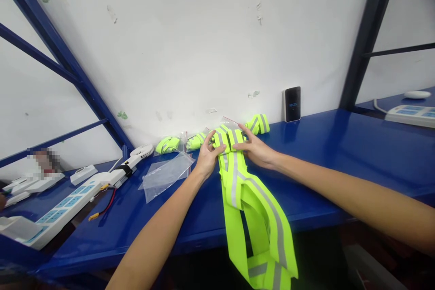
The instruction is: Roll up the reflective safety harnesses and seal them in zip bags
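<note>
Both my hands hold one neon-yellow reflective strap (234,176) with silver stripes, near the middle of the blue table. My left hand (208,156) pinches its folded upper end from the left, thumb on top. From the other side my right hand (256,147) grips the same end, thumb across the front. Long loops of the strap hang down over the table's front edge. Just beyond my hands lie a rolled yellow strap (258,124) and bagged ones, a bagged strap (169,144) among them. Clear zip bags (168,174) lie flat left of my left hand.
A long white power strip (64,208) runs along the table's left side, with a small white fan (142,150) and a red-black cable (110,201) by it. A black-screened device (292,104) leans on the wall. Blue metal posts (84,81) frame the left side.
</note>
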The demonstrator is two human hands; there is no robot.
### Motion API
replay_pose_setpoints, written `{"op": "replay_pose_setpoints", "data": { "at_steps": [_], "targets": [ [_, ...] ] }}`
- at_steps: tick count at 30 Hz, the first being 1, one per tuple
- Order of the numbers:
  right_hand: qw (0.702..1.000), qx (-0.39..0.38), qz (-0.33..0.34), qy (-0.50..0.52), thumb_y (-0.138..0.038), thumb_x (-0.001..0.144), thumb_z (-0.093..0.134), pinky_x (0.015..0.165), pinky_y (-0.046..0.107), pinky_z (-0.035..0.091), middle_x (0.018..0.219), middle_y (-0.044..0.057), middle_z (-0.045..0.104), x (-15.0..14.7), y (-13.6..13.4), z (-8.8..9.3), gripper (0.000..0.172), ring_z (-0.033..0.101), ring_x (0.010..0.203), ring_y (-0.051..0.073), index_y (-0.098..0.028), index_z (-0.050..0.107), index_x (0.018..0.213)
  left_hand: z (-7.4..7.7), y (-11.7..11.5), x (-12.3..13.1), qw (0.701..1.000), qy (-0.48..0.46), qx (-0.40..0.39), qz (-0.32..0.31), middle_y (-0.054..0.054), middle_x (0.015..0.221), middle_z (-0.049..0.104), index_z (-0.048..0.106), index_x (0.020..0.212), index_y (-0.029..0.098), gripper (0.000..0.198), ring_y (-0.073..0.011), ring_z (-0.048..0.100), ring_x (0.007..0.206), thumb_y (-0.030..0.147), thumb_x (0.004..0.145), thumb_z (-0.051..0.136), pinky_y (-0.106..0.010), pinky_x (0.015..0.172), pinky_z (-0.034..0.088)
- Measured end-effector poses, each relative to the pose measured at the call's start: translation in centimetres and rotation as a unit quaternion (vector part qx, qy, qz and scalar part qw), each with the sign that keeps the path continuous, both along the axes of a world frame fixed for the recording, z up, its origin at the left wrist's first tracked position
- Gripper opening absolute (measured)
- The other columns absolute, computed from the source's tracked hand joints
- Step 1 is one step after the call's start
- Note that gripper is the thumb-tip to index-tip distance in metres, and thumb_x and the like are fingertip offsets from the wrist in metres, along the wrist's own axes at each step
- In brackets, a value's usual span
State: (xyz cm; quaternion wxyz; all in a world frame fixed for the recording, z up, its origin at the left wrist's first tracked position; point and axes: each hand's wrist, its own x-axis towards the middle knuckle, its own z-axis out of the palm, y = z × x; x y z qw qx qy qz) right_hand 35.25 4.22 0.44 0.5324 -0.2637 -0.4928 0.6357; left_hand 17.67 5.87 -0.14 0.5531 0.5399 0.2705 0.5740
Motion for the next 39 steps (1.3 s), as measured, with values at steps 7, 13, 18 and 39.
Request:
{"op": "replay_pose_setpoints", "data": {
  "at_steps": [7, 13, 18, 39],
  "targets": [
    [0.996, -0.048, 0.029, -0.066, -0.019, 0.075, 0.073, 0.066, 0.029, 0.057, 0.093, 0.008, 0.072, 0.2, -0.1, 0.0, 0.022, 0.069, 0.078, 0.019, -0.017, 0.065, 0.096, -0.4, 1.0, -1.0, 0.993, 0.075, 0.086, 0.018, -0.002, 0.093, 0.068, 0.062, 0.099, 0.018, 0.046, -0.0182, 0.063, 0.086, 0.023, 0.059, 0.083, -0.031, 0.083, 0.048],
    [0.99, 0.023, 0.01, -0.139, -0.011, 0.069, 0.072, 0.071, 0.033, 0.056, 0.093, 0.007, 0.073, 0.1, 0.2, -0.3, 0.036, 0.068, 0.08, 0.022, -0.016, 0.063, 0.103, -1.2, 1.5, -0.9, 0.978, 0.131, 0.158, 0.048, -0.002, 0.095, 0.062, 0.061, 0.103, 0.018, 0.039, -0.0161, 0.059, 0.088, 0.021, 0.067, 0.078, -0.026, 0.081, 0.046],
    [0.985, 0.071, -0.065, -0.144, -0.006, 0.061, 0.071, 0.08, 0.035, 0.053, 0.095, 0.005, 0.071, 0.0, 1.2, -1.0, 0.047, 0.066, 0.088, 0.023, -0.016, 0.06, 0.105, -1.1, 1.2, -0.5, 0.979, 0.137, 0.144, 0.038, -0.003, 0.1, 0.061, 0.063, 0.1, 0.018, 0.039, -0.0164, 0.058, 0.091, 0.019, 0.065, 0.078, -0.026, 0.081, 0.047],
    [0.997, -0.009, 0.05, -0.056, -0.016, 0.069, 0.072, 0.06, 0.029, 0.054, 0.076, 0.001, 0.069, 0.9, 0.0, 1.0, 0.057, 0.066, 0.063, 0.018, -0.022, 0.055, 0.124, 0.1, 0.4, -0.9, 0.998, 0.022, 0.055, -0.029, -0.004, 0.125, 0.058, 0.048, 0.13, 0.028, 0.068, -0.0265, 0.055, 0.114, 0.018, 0.065, 0.062, -0.039, 0.098, 0.041]
  ]
}}
